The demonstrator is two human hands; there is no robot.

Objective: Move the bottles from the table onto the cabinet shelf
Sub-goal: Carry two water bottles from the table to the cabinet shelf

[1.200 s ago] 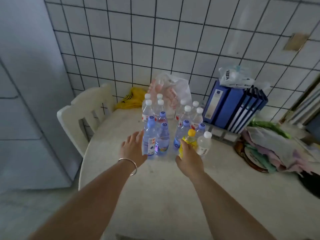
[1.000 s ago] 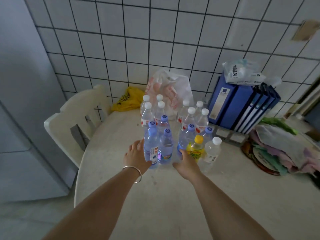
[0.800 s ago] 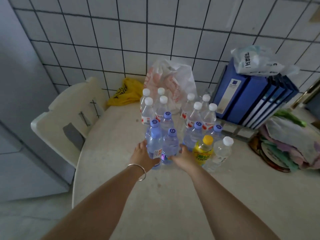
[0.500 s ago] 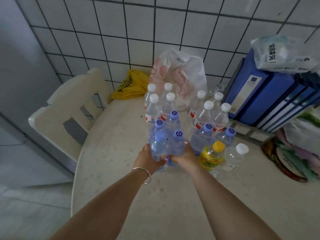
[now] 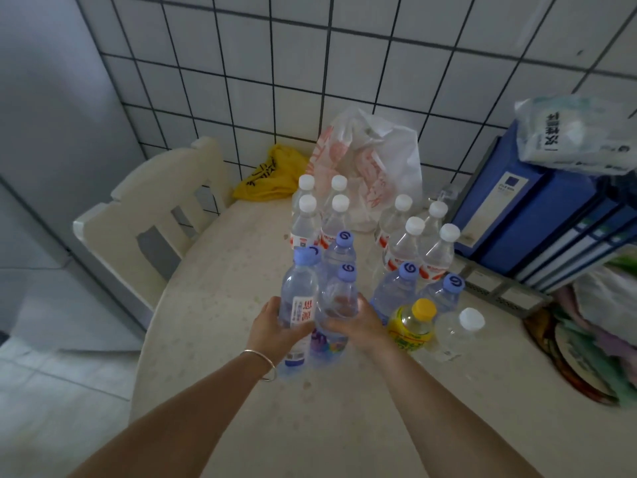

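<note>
Several water bottles stand on the pale round table [image 5: 310, 426]. My left hand [image 5: 272, 329] grips a blue-capped bottle [image 5: 298, 298] with a white label, tilted and raised off the table. My right hand [image 5: 358, 326] grips a second blue-capped bottle [image 5: 339, 305] right beside it. Behind them stand more blue-capped bottles [image 5: 396, 291], two groups of white-capped bottles [image 5: 413, 243], a yellow-capped bottle [image 5: 413, 326] and a small clear white-capped bottle [image 5: 462, 329]. No cabinet shelf is in view.
A white chair [image 5: 151, 222] stands at the table's left edge. Blue binders [image 5: 524, 215] with a packet on top line the right, above a pile of cloths [image 5: 599, 322]. A white plastic bag [image 5: 368, 167] and a yellow bag [image 5: 272, 174] lean on the tiled wall.
Both hands reached forward, closed on the two front blue-capped bottles and lifted them toward me. The camera moved closer and tipped down.
</note>
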